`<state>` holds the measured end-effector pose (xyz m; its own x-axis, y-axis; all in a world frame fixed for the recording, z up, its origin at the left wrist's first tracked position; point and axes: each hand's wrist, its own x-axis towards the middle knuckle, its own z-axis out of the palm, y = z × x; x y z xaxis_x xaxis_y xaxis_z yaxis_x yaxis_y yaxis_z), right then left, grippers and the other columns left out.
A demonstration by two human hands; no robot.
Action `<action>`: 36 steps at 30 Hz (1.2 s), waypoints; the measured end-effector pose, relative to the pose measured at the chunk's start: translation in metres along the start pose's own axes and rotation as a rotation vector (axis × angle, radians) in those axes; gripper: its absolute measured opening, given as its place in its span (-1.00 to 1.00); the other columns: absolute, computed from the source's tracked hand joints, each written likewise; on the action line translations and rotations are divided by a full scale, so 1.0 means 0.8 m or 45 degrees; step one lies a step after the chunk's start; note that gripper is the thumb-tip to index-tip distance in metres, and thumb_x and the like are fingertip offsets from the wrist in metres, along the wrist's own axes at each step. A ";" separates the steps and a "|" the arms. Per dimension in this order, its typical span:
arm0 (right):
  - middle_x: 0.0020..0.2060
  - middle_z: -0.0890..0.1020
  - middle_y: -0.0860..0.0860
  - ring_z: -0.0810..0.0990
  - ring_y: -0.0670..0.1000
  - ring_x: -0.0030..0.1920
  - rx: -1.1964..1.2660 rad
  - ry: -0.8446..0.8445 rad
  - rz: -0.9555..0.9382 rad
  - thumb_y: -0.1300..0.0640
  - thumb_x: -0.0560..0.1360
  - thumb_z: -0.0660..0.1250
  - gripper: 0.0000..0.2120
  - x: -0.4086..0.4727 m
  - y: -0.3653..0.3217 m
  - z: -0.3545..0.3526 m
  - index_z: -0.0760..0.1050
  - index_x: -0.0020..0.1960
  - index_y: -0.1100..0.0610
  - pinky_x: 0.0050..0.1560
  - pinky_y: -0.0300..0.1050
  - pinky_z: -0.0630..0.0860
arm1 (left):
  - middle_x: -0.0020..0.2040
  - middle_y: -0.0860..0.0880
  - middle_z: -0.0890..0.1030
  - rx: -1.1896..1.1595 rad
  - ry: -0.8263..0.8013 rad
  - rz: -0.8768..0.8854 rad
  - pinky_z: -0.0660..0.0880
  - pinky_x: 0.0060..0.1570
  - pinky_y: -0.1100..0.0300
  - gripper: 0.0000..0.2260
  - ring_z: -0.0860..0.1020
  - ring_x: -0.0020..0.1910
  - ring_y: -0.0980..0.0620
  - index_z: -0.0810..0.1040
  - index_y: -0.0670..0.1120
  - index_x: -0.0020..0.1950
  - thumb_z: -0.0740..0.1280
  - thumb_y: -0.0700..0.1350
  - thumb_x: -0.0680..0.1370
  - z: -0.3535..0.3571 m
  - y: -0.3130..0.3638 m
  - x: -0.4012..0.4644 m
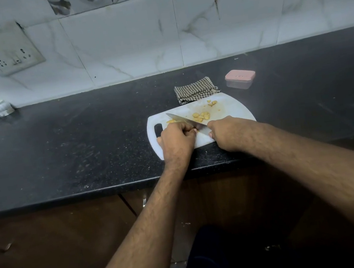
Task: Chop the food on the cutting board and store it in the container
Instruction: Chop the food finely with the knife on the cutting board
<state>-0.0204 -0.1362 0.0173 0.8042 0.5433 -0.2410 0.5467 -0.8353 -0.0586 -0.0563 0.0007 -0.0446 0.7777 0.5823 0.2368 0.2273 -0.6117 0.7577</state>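
Food pieces (202, 116), yellow and cut small, lie on the white cutting board (231, 109), most in a cluster beyond the knife blade, a few more near the board's far edge and a few by the blade's tip. The right hand (225, 133) is curled around the handle of the knife (186, 121), whose blade slants across the board toward the far left. The left hand (178, 139) sits just left of the blade with fingers curled under, knuckles up, pressing down on the board; whether it pins a piece of food beneath the fingers is hidden. The board lies on a dark speckled counter (83, 146), near its front edge, with a handle slot at its left end. Just behind the board, touching its far edge, lies a folded checked cloth (195, 89). To the right of the cloth, apart from the board, stands a small clear container (240, 79) with a pink lid on. A socket plate (8, 49) is on the tiled wall far left.
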 end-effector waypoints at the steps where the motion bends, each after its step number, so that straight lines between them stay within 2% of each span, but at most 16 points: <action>1: 0.07 0.51 0.09 0.50 0.08 0.03 -0.005 -0.001 0.008 0.03 0.70 0.11 -0.73 0.001 -0.001 0.000 0.36 0.36 0.06 0.20 0.09 0.52 | -0.25 0.17 0.66 0.005 -0.002 0.002 0.40 0.26 -0.02 -0.93 0.58 -0.11 0.15 0.70 0.03 -0.15 0.49 -0.08 0.53 0.000 -0.001 0.000; 4: -0.02 0.44 0.06 0.49 0.08 0.01 0.005 -0.001 0.020 0.06 0.70 0.12 -0.74 0.002 -0.002 0.001 0.37 0.36 0.06 0.16 0.08 0.53 | -0.27 0.16 0.64 0.018 -0.015 0.005 0.40 0.26 -0.05 -0.92 0.59 -0.12 0.13 0.69 0.03 -0.17 0.49 -0.07 0.53 0.001 0.000 0.001; 9: -0.02 0.45 0.05 0.48 0.07 0.00 0.026 0.015 0.008 0.05 0.70 0.11 -0.74 -0.001 -0.002 0.002 0.38 0.36 0.05 0.17 0.09 0.53 | -0.28 0.17 0.63 0.019 -0.017 0.008 0.44 0.25 -0.08 -0.91 0.59 -0.13 0.14 0.68 0.06 -0.18 0.50 -0.07 0.53 -0.001 0.001 -0.001; 14: 0.13 0.54 0.09 0.49 0.05 0.01 0.069 0.037 0.008 0.01 0.71 0.08 -0.71 -0.002 0.004 0.005 0.38 0.37 0.06 0.12 0.03 0.52 | -0.29 0.18 0.62 0.006 -0.020 0.004 0.46 0.24 -0.07 -0.84 0.59 -0.12 0.13 0.63 0.08 -0.24 0.50 -0.07 0.53 -0.001 0.002 -0.001; 19: 0.15 0.54 0.12 0.47 0.06 -0.01 0.103 0.072 0.029 -0.01 0.72 0.04 -0.69 -0.007 0.004 0.010 0.35 0.39 0.05 0.06 0.03 0.50 | -0.26 0.17 0.66 -0.030 -0.005 -0.019 0.49 0.23 -0.07 -0.91 0.61 -0.08 0.12 0.70 0.04 -0.20 0.52 -0.08 0.50 0.000 0.000 0.000; 23: 0.04 0.49 0.06 0.49 0.05 0.00 0.080 0.058 0.026 -0.02 0.71 0.06 -0.70 -0.005 0.002 0.008 0.36 0.38 0.03 0.12 0.07 0.54 | -0.31 0.20 0.64 -0.053 -0.011 -0.037 0.55 0.15 -0.09 -0.79 0.63 -0.10 0.12 0.63 0.11 -0.33 0.54 -0.09 0.48 0.000 -0.002 0.001; 25: 0.09 0.52 0.08 0.48 0.05 0.01 0.081 0.047 0.020 -0.02 0.71 0.06 -0.70 -0.005 0.003 0.006 0.37 0.37 0.03 0.11 0.04 0.52 | -0.32 0.20 0.64 -0.049 -0.008 -0.031 0.55 0.15 -0.09 -0.75 0.63 -0.11 0.12 0.60 0.12 -0.35 0.54 -0.08 0.48 0.001 -0.004 0.002; 27: 0.15 0.54 0.10 0.47 0.04 0.00 0.086 0.029 0.003 -0.01 0.72 0.06 -0.72 -0.004 0.004 0.004 0.37 0.35 0.06 0.04 -0.01 0.48 | -0.30 0.20 0.64 -0.048 -0.010 -0.017 0.53 0.19 -0.07 -0.78 0.62 -0.10 0.12 0.62 0.10 -0.32 0.53 -0.08 0.49 0.002 -0.004 0.002; 32: 0.03 0.51 0.06 0.48 0.04 -0.02 0.097 0.027 -0.028 -0.01 0.71 0.07 -0.75 -0.002 0.007 0.004 0.39 0.30 0.06 0.02 -0.02 0.47 | -0.28 0.20 0.64 -0.005 -0.024 0.024 0.41 0.28 -0.08 -0.90 0.60 -0.09 0.12 0.72 0.02 -0.17 0.47 -0.09 0.54 0.000 -0.002 -0.001; 36: 0.03 0.51 0.07 0.48 0.06 -0.02 0.100 0.034 -0.027 -0.01 0.71 0.07 -0.79 0.000 0.010 0.006 0.38 0.23 0.05 -0.01 -0.02 0.46 | -0.32 0.18 0.64 -0.001 -0.015 0.016 0.43 0.28 -0.07 -0.86 0.60 -0.14 0.13 0.71 -0.02 -0.23 0.44 -0.14 0.53 0.001 -0.002 -0.001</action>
<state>-0.0173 -0.1436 0.0123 0.7991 0.5623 -0.2128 0.5447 -0.8269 -0.1397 -0.0565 0.0007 -0.0464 0.7874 0.5681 0.2393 0.2170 -0.6188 0.7549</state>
